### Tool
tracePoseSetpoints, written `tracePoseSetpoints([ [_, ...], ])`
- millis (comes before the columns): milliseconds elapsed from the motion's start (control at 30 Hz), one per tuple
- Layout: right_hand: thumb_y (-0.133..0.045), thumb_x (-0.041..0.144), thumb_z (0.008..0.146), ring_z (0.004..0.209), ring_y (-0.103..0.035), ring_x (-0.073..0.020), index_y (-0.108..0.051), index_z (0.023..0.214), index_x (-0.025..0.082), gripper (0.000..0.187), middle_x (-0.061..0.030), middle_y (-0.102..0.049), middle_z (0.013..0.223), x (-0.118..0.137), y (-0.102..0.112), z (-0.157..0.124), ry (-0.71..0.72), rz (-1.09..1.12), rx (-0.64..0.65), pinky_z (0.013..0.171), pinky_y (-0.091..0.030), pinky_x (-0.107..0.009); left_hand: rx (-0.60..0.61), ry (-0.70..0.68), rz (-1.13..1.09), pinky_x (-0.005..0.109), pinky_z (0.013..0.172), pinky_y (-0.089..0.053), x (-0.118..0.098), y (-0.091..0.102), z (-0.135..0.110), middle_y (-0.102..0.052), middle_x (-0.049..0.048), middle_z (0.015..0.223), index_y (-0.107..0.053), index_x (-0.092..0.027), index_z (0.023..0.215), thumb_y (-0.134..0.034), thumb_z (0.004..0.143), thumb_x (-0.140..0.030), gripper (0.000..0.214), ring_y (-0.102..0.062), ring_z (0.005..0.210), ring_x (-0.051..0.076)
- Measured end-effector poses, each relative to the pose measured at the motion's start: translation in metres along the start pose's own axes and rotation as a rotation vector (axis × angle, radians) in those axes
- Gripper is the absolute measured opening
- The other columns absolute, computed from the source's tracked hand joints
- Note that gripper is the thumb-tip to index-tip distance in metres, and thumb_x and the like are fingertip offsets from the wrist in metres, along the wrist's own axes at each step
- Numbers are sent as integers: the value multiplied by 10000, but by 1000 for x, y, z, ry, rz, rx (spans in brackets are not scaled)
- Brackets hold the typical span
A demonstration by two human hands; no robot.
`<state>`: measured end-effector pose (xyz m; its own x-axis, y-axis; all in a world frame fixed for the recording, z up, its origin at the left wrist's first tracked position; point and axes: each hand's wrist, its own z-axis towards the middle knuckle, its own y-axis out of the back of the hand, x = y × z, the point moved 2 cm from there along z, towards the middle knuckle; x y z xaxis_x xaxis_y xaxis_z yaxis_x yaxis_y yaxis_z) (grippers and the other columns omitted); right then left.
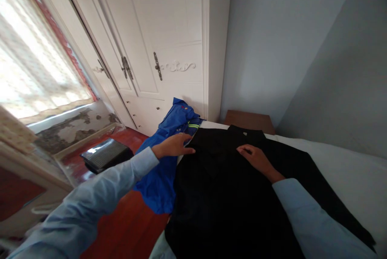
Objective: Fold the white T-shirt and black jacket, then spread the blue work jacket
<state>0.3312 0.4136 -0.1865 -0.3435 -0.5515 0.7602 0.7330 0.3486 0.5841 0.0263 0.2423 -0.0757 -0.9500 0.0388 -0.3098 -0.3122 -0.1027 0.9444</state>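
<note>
A black garment [223, 194] lies spread flat on a white bed [341, 170], its collar toward the far end. My left hand [173, 146] rests open at the garment's left shoulder edge, fingers stretched out flat. My right hand [256, 158] lies open on the chest below the collar, palm down. Both arms wear light blue sleeves. A blue work jacket [169, 150] with a yellow-green stripe hangs over the bed's left edge, just beside my left hand.
A white wardrobe [157, 49] stands beyond the bed. A brown nightstand [249, 122] sits at the bed's far end against the grey wall. A dark box-like object [104, 154] lies on the red wooden floor [127, 226]. A bright curtained window [33, 61] is at left.
</note>
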Motion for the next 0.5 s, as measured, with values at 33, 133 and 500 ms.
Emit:
tracePoseSetpoints([
  [33, -536, 549, 852, 967, -685, -286, -725, 875, 223, 377, -87, -749, 986, 0, 0, 0, 1, -9, -1, 961, -510, -466, 19, 10, 66, 350, 916, -523, 1, -12, -10, -722, 102, 1122, -669, -186, 1214, -745, 766, -466, 534, -669, 1020, 264],
  [133, -533, 554, 847, 968, -682, -285, -724, 876, 222, 384, -86, -748, 982, 1, 0, 0, 0, -20, -9, 968, -506, -462, 14, 72, 170, 418, 1060, -475, -1, -43, -36, -628, 162, 1309, -549, -146, 1364, -677, 828, -359, 590, -603, 1200, 307],
  [500, -520, 429, 871, 977, -690, -283, -730, 875, 204, 309, -96, -752, 988, 7, -4, 14, -106, -172, 45, 944, -510, -444, -276, 129, 18, 333, 922, -546, -4, -74, -52, -654, 82, 1062, -715, -229, 1050, -466, 893, -135, 309, -637, 979, 196],
])
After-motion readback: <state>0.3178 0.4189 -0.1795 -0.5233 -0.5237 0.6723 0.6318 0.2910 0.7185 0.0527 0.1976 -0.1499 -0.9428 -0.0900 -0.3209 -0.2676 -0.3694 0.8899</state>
